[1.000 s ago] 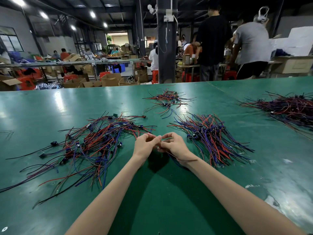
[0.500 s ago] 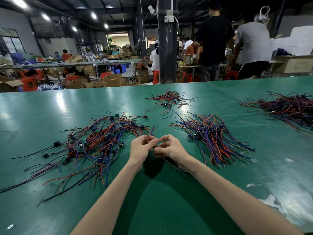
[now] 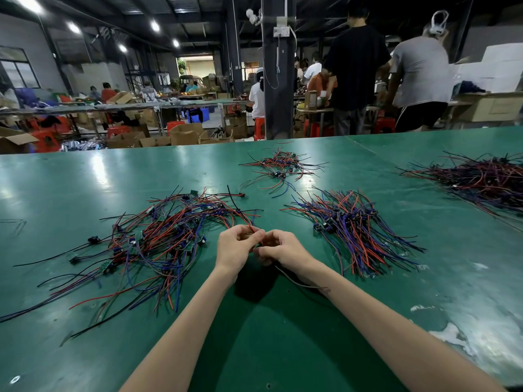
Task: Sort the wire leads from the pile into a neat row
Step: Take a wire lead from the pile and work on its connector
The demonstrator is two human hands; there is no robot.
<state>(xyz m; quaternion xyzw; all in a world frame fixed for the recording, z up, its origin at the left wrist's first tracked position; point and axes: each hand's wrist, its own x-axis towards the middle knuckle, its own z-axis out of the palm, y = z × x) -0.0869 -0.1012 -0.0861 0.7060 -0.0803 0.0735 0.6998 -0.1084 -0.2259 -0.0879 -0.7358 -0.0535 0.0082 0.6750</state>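
On my feed the left hand (image 3: 236, 247) and right hand (image 3: 283, 248) curl together over a lead (image 3: 250, 227). Their fingers cover most of it, so I cannot tell what sits at its end. The far-right heap (image 3: 481, 179) is cut by the frame edge. Strands of the loose pile (image 3: 158, 239) run off the left. The person in grey (image 3: 418, 72) is blurred.

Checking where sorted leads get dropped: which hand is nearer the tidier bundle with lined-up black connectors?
Right. The right hand sits just left of the tidier bundle; the left hand is beyond it, next to the tangled pile.
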